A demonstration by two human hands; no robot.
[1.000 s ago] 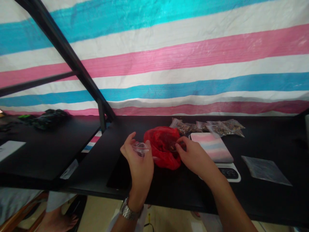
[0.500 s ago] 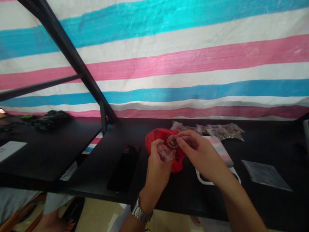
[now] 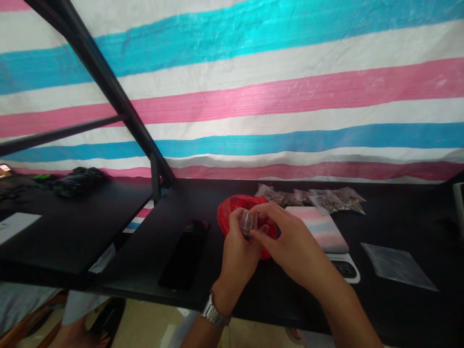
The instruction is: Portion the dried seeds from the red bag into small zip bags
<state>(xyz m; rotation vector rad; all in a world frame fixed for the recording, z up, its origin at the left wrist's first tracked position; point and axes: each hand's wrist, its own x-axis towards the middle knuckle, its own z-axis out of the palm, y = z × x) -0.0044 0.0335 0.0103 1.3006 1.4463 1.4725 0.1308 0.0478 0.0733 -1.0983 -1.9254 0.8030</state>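
Observation:
My left hand [image 3: 241,246], a metal watch on its wrist, curls around a small clear plastic cup whose outline is partly hidden by the fingers. Over it sits another small clear cup [image 3: 249,221], tipped, with the thumb and fingers of my right hand [image 3: 281,227] closed on its side. Whether the two cups touch, I cannot make out. Both hands are just above an opened red plastic bag [image 3: 226,209], whose contents are mostly covered by the hands. A white digital scale [image 3: 326,229] with a shiny plate stands beside my right forearm.
Clear bags of brownish bits [image 3: 333,199] lie behind the scale. An unfilled-looking clear bag [image 3: 398,266] is on the right, a black phone [image 3: 184,253] on the left of the black table [image 3: 123,270]. A black metal frame [image 3: 116,96] slants up before a striped sheet. Someone's leg [image 3: 76,314] shows lower left.
My right hand has moved left and tipped its cup, which held brown bits, over the cup in my left hand. More of the scale is now uncovered.

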